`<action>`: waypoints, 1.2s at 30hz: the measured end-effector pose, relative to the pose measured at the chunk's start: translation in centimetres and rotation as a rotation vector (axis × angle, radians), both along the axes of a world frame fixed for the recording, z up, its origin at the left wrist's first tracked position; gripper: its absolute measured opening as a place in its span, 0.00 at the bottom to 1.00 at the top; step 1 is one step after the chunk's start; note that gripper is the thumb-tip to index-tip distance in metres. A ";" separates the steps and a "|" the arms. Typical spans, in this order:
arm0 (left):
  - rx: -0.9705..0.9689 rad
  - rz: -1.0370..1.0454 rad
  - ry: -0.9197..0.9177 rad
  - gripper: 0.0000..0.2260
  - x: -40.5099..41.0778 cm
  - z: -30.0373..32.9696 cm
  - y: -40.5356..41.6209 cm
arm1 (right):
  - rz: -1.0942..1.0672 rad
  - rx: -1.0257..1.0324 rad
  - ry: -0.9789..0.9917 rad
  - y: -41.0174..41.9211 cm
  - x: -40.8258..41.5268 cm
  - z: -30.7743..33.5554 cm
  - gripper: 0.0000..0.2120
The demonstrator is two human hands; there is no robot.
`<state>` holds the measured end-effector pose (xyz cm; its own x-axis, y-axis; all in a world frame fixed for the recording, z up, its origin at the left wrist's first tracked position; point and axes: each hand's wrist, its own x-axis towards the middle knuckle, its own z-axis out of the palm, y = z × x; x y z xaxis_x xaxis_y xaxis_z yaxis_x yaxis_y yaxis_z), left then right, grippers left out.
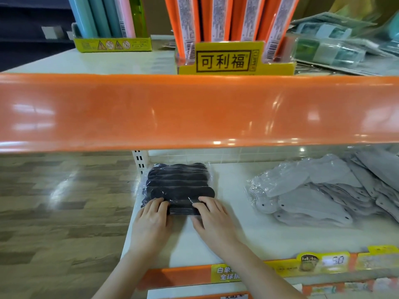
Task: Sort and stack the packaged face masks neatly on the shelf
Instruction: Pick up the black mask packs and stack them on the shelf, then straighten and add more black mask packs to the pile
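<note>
On the shelf (248, 234), the black mask stack (178, 184) lies at the left end; the grey mask pile (323, 190) lies well apart, right.

The lower shelf (248, 234) is a white board with an orange front rail carrying yellow price labels (323, 263). At its left end, beside the slotted white upright (139, 161), lies a stack of black face masks in clear wrap (179, 184). Well apart to the right sprawls a loose heap of grey packaged face masks (313, 190), fanned out and overlapping. The upper shelf (97, 61), also white, has a wide glossy orange front edge (194, 111). On it stand a yellow display box of orange packs (235, 59), a green-yellow tray of pastel tubes (112, 43) to the left, and flat clear packets (328, 48) at the right.
</note>
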<state>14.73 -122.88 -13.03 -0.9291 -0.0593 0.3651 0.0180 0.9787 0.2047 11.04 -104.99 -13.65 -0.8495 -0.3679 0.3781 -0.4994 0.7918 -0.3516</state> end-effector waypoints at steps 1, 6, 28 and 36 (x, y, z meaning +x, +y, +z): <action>-0.003 0.005 -0.021 0.18 0.1 0.0 0.2 | 0.000 -0.004 0.000 0.0 0.0 0.0 0.15; 0.001 0.009 -0.081 0.22 0.4 0.6 1.4 | -0.001 0.014 -0.010 0.0 0.1 0.1 0.17; 0.144 -0.182 0.030 0.18 -3.3 3.1 18.0 | -0.162 -0.054 0.218 13.7 -1.6 3.0 0.11; 0.135 -0.295 0.049 0.17 -4.8 3.2 24.7 | -0.246 -0.036 0.225 21.3 -2.3 3.5 0.12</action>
